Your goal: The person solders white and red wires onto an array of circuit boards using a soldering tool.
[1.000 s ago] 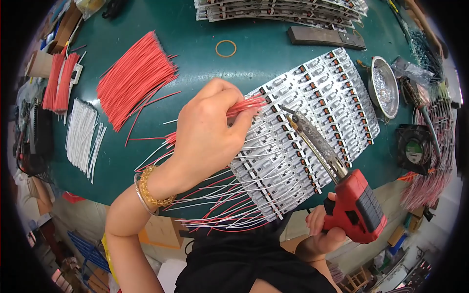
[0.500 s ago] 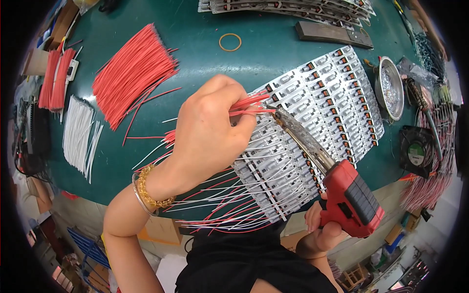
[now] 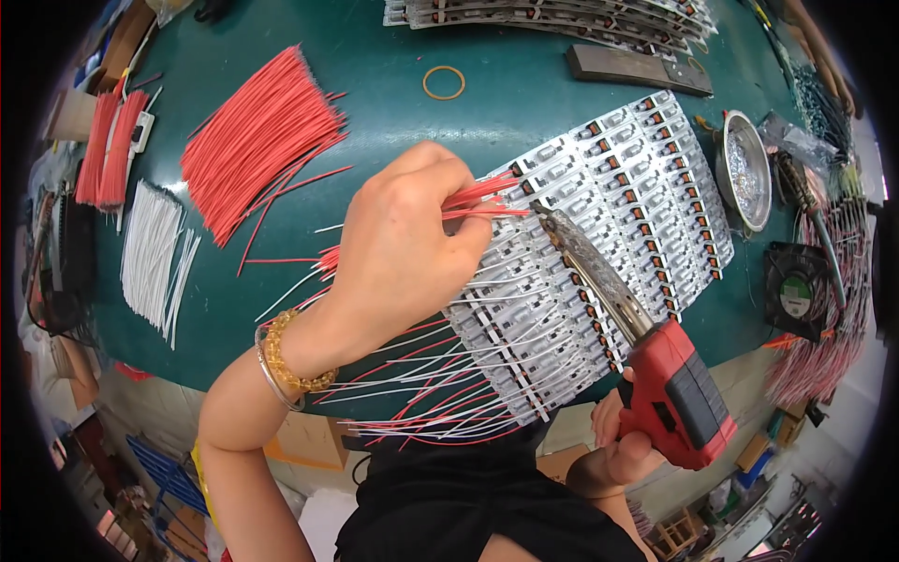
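My left hand (image 3: 405, 245) is closed round a small bundle of red wires (image 3: 479, 192), whose ends point right over the upper left part of a panel of circuit boards (image 3: 623, 187). In my right hand (image 3: 620, 445) is a red and black soldering gun (image 3: 676, 393). Its metal barrel slants up to the left, and the dark tip (image 3: 539, 208) sits just right of the wire ends, above the boards. Red and white wires (image 3: 421, 384) fan out leftward from the panel's lower left side. The fingertips of my left hand are partly hidden behind the wires.
Left on the green table (image 3: 375, 103) lie a large pile of red wires (image 3: 267, 140) and a smaller pile of white wires (image 3: 150, 258). A metal bowl (image 3: 746, 173) and a black fan (image 3: 796, 290) stand right. Stacked board panels (image 3: 552, 13) and a dark bar (image 3: 637, 69) lie at the back.
The soldering gun has shifted slightly right and down, so its tip has drawn away from the red wire ends. My left hand keeps its hold on the wires, almost unmoved.
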The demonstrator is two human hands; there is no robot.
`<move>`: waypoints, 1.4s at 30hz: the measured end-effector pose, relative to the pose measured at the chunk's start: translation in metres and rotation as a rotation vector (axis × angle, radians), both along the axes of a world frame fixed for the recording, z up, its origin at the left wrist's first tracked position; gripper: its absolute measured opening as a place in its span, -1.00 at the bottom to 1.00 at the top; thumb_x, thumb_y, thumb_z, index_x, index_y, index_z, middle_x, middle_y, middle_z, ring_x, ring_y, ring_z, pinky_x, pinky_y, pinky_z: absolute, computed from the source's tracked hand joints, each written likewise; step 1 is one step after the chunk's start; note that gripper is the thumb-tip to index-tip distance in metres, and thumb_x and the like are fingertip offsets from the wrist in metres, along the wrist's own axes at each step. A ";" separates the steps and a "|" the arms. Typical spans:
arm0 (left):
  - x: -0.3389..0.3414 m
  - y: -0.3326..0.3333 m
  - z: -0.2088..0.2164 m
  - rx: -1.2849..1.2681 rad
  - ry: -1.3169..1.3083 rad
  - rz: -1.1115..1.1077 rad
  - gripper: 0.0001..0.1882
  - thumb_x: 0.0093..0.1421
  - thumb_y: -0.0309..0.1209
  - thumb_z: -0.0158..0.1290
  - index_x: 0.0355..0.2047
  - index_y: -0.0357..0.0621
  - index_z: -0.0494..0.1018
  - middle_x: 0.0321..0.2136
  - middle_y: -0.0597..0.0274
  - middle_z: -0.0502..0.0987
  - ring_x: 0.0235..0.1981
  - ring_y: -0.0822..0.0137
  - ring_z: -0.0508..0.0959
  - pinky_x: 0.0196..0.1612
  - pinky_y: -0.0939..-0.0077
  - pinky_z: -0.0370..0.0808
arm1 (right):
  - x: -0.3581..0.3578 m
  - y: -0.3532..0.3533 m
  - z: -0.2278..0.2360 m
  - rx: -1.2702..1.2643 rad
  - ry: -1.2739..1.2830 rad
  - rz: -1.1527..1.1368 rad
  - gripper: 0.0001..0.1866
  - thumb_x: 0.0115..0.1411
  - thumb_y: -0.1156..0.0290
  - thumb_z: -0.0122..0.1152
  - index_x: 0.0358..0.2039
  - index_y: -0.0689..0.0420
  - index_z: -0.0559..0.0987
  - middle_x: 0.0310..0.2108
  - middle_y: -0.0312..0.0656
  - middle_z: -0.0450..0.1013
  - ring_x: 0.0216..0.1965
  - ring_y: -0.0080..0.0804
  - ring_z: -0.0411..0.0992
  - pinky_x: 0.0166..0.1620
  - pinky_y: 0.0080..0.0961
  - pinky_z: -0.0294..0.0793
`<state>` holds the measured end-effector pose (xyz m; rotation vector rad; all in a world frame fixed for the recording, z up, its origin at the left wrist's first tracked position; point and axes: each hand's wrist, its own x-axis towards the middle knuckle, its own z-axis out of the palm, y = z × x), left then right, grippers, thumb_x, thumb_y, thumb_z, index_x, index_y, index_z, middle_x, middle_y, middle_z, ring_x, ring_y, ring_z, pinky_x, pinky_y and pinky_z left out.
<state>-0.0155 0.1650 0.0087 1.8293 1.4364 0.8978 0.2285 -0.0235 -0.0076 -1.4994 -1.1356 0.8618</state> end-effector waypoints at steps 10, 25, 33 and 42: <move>-0.004 -0.002 0.016 -0.089 -0.080 -0.045 -0.89 0.06 -0.61 0.21 -0.42 -0.41 0.50 -0.38 0.13 0.50 -0.47 0.41 0.46 -0.40 0.58 0.40 | -0.017 0.015 0.019 -0.029 0.190 0.027 0.00 0.12 -0.30 0.21 0.11 0.50 0.30 -0.79 -0.42 0.23 -0.80 -0.63 0.19 -0.65 -0.68 0.18; 0.009 -0.016 0.005 0.006 0.076 -0.046 -0.86 0.03 -0.56 0.19 -0.43 -0.40 0.48 -0.34 0.01 0.49 -0.46 0.04 0.55 -0.37 0.30 0.49 | -0.017 0.015 0.025 -0.083 0.249 0.044 0.03 0.10 -0.35 0.17 0.11 0.49 0.29 -0.81 -0.42 0.21 -0.80 -0.63 0.18 -0.65 -0.68 0.17; 0.005 -0.013 0.006 -0.002 0.002 -0.063 -0.92 0.04 -0.63 0.18 -0.47 -0.39 0.48 -0.37 0.13 0.50 -0.52 0.42 0.43 -0.47 0.55 0.35 | -0.008 0.011 0.020 -0.125 0.244 0.140 -0.07 0.13 -0.31 0.17 0.02 0.46 0.34 -0.78 -0.38 0.24 -0.79 -0.60 0.19 -0.65 -0.63 0.19; 0.009 -0.016 0.002 0.056 0.059 -0.039 -0.92 0.00 -0.65 0.14 -0.48 -0.38 0.45 -0.36 0.10 0.51 -0.51 0.34 0.48 -0.44 0.52 0.41 | -0.008 0.006 0.015 -0.134 0.200 0.110 -0.12 0.14 -0.27 0.19 -0.04 0.46 0.35 -0.78 -0.37 0.24 -0.79 -0.59 0.19 -0.67 -0.64 0.17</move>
